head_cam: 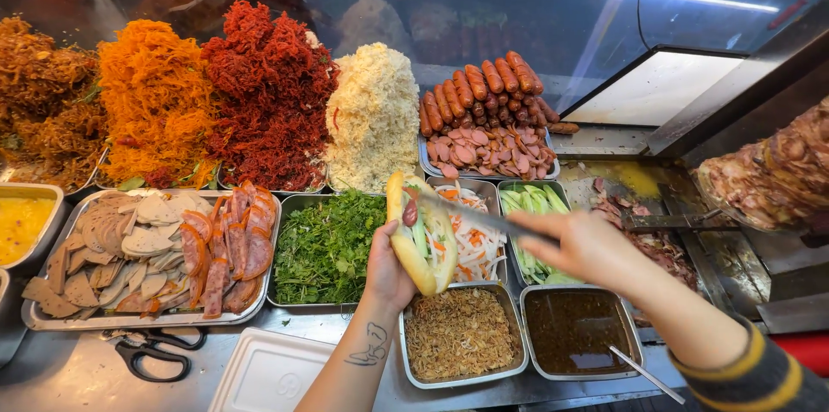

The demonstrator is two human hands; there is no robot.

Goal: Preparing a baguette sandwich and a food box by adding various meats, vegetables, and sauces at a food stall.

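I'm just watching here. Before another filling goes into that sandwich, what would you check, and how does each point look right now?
1. Left hand grips the split bread roll firmly: ok.
2. Roll open, cut side up: ok.
3. Right hand holds the metal tongs steadily: ok.
4. Tong tips at the roll, on a piece of sausage: ok.
5. Room left inside the roll: cannot tell.
6. Pickled vegetable tray below to catch spills: ok.
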